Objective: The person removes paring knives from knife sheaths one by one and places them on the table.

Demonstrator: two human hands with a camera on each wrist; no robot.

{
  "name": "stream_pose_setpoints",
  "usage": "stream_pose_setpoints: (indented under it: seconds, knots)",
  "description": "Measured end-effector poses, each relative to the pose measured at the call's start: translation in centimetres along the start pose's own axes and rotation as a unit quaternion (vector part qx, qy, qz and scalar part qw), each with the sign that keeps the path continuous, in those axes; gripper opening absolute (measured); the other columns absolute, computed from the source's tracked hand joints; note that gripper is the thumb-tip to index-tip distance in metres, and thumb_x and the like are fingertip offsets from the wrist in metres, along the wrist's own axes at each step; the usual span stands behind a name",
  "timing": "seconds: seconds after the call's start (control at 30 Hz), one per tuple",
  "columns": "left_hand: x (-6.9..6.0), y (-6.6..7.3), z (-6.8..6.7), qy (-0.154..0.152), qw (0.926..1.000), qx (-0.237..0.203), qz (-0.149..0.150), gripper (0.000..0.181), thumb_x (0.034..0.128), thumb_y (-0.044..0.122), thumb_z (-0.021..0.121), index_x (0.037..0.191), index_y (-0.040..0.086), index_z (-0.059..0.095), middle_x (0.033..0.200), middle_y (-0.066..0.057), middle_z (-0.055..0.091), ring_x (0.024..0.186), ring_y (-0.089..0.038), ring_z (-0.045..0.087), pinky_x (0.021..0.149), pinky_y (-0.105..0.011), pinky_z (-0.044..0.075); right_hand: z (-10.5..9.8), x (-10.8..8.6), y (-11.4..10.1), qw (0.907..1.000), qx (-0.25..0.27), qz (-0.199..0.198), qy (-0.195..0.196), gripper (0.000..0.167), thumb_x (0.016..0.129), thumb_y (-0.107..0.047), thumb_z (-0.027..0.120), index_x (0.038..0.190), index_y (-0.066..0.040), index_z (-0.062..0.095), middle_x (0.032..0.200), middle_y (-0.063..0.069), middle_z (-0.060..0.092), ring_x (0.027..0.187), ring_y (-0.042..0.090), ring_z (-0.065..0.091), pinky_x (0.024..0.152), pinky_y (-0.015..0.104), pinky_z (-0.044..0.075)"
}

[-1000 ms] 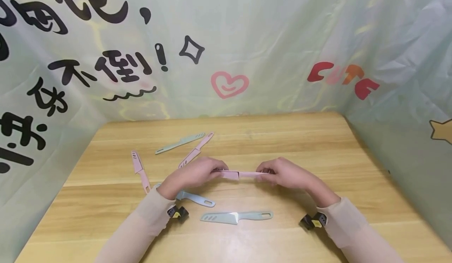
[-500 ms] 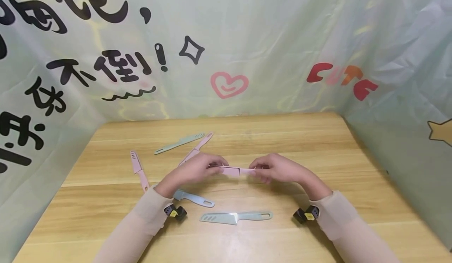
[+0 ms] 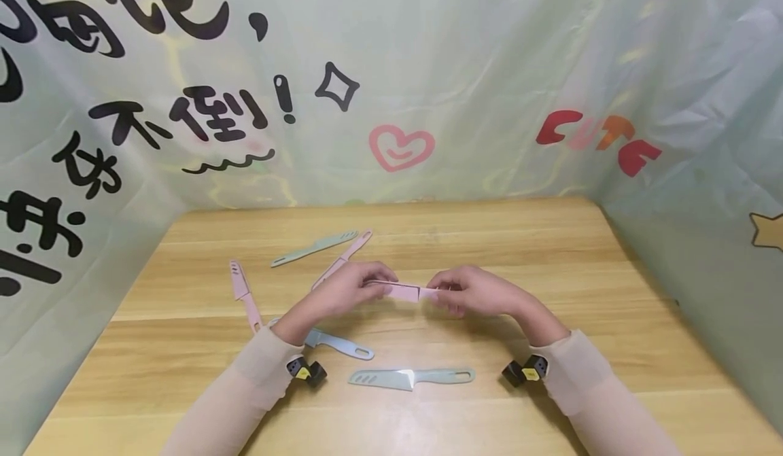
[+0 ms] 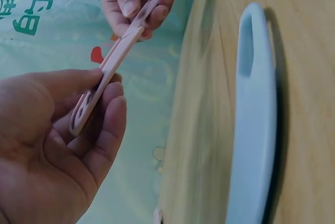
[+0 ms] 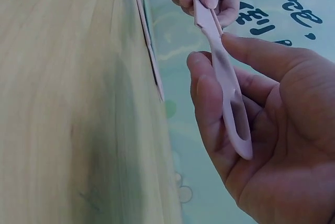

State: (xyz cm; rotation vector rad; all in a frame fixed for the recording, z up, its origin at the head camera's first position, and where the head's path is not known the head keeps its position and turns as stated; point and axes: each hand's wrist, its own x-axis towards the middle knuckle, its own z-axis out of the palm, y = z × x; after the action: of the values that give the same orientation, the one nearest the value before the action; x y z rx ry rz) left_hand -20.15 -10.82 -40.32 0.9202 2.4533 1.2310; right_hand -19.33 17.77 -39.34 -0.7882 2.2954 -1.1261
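Note:
Both hands hold one pink paring knife point(image 3: 404, 293) with a pink blade sheath, level above the middle of the table. The left hand point(image 3: 349, 289) pinches the sheath end between thumb and fingers. Opposite it, the right hand point(image 3: 483, 293) grips the handle, thumb on one side and fingers on the other. The right wrist view shows the slotted handle point(image 5: 226, 77) lying across the right fingers. In the left wrist view the sheath's holes are visible by the left thumb. The blade is hidden inside the sheath.
A pale green sheathed knife point(image 3: 443, 376) lies in front of the hands. A blue knife point(image 3: 345, 346) is partly under the left forearm. To the left lies a pink knife point(image 3: 245, 296); farther back are another green knife point(image 3: 312, 249) and another pink knife point(image 3: 351, 252). A printed curtain point(image 3: 465, 68) surrounds the wooden table.
My right hand has slid left along the handle, closer to the sheath. The held knife has risen a little and moved slightly away. The knives on the table stay put.

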Motion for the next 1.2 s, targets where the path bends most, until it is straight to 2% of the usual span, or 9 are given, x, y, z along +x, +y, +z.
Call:
stream_pose_setpoints:
  seconds: [0.13, 0.23, 0.37, 0.47, 0.6, 0.73, 0.9, 1.03, 1.2]
  knots:
    - [0.1, 0.2, 0.1, 0.016, 0.9986, -0.044, -0.023, 0.020, 0.0975, 0.020, 0.063, 0.114, 0.008, 0.067, 0.093, 0.000, 0.070, 0.082, -0.026, 0.068, 0.069, -0.032, 0.060, -0.1, 0.0, 0.0, 0.9999, -0.001, 0.000, 0.011, 0.024, 0.100, -0.024, 0.058, 0.111, -0.006, 0.068, 0.072, 0.004, 0.060, 0.062, 0.018, 0.059, 0.055, 0.037, 0.057]
    - [0.1, 0.2, 0.1, 0.030, 0.9951, -0.080, -0.049, 0.022, 0.0972, 0.020, 0.063, 0.114, 0.007, 0.067, 0.094, -0.002, 0.071, 0.084, -0.029, 0.068, 0.072, -0.036, 0.061, -0.2, 0.1, 0.1, 0.9998, 0.012, -0.002, 0.017, 0.025, 0.101, -0.023, 0.056, 0.110, -0.002, 0.067, 0.072, 0.004, 0.059, 0.061, 0.018, 0.057, 0.053, 0.035, 0.056]
    - [0.2, 0.0, 0.2, 0.045, 0.9894, -0.124, -0.062, 0.025, 0.0973, 0.021, 0.063, 0.116, 0.004, 0.065, 0.096, -0.007, 0.071, 0.087, -0.030, 0.068, 0.075, -0.035, 0.061, -0.3, 0.1, 0.3, 0.9994, 0.027, -0.003, 0.023, 0.025, 0.102, -0.022, 0.056, 0.109, -0.001, 0.066, 0.072, 0.005, 0.058, 0.060, 0.018, 0.056, 0.050, 0.037, 0.055]
    - [0.2, -0.2, 0.3, 0.053, 0.9784, -0.186, -0.074, 0.030, 0.0971, 0.020, 0.063, 0.121, 0.002, 0.062, 0.100, -0.010, 0.070, 0.092, -0.028, 0.067, 0.080, -0.034, 0.060, -0.3, 0.0, 0.3, 0.9989, 0.037, 0.001, 0.030, 0.024, 0.102, -0.021, 0.055, 0.110, -0.001, 0.066, 0.075, 0.009, 0.061, 0.061, 0.018, 0.057, 0.051, 0.039, 0.055]
    - [0.3, -0.4, 0.7, 0.077, 0.9487, -0.291, -0.097, 0.034, 0.0974, 0.014, 0.062, 0.126, -0.003, 0.057, 0.104, -0.012, 0.067, 0.099, -0.028, 0.065, 0.088, -0.036, 0.058, -0.3, 0.0, 0.3, 0.9974, 0.063, 0.006, 0.036, 0.024, 0.102, -0.017, 0.053, 0.112, 0.001, 0.065, 0.084, 0.018, 0.064, 0.065, 0.019, 0.059, 0.055, 0.042, 0.057]
    - [0.5, -0.3, 1.1, 0.108, 0.9173, -0.367, -0.111, 0.034, 0.0987, 0.008, 0.058, 0.128, -0.008, 0.052, 0.102, -0.011, 0.065, 0.098, -0.031, 0.064, 0.090, -0.036, 0.057, 0.0, 0.1, 0.2, 0.9944, 0.099, 0.005, 0.036, 0.025, 0.102, -0.015, 0.052, 0.114, 0.004, 0.063, 0.092, 0.025, 0.064, 0.068, 0.022, 0.059, 0.058, 0.040, 0.059]
    - [0.5, 0.0, 1.7, 0.159, 0.8771, -0.438, -0.118, 0.031, 0.0996, 0.002, 0.053, 0.127, -0.011, 0.051, 0.097, -0.009, 0.063, 0.087, -0.019, 0.065, 0.086, -0.029, 0.058, 0.5, 0.4, 0.1, 0.9911, 0.126, 0.008, 0.044, 0.028, 0.102, -0.018, 0.053, 0.115, 0.006, 0.062, 0.098, 0.026, 0.063, 0.071, 0.024, 0.059, 0.060, 0.034, 0.058]
    - [0.6, 0.3, 2.2, 0.196, 0.8391, -0.493, -0.121, 0.025, 0.1001, 0.002, 0.052, 0.122, -0.009, 0.054, 0.099, -0.009, 0.063, 0.087, -0.017, 0.065, 0.087, -0.029, 0.058, 0.8, 0.7, 0.1, 0.9876, 0.146, 0.019, 0.055, 0.030, 0.102, -0.019, 0.054, 0.114, 0.007, 0.061, 0.099, 0.027, 0.063, 0.071, 0.022, 0.059, 0.059, 0.034, 0.058]
    - [0.4, 0.5, 2.6, 0.214, 0.7887, -0.560, -0.137, 0.021, 0.1028, 0.013, 0.051, 0.117, -0.002, 0.055, 0.101, -0.011, 0.063, 0.092, -0.019, 0.066, 0.095, -0.033, 0.054, 1.1, 0.9, 0.1, 0.9822, 0.178, 0.021, 0.057, 0.032, 0.102, -0.018, 0.053, 0.117, 0.009, 0.059, 0.100, 0.030, 0.061, 0.071, 0.021, 0.057, 0.058, 0.031, 0.056]
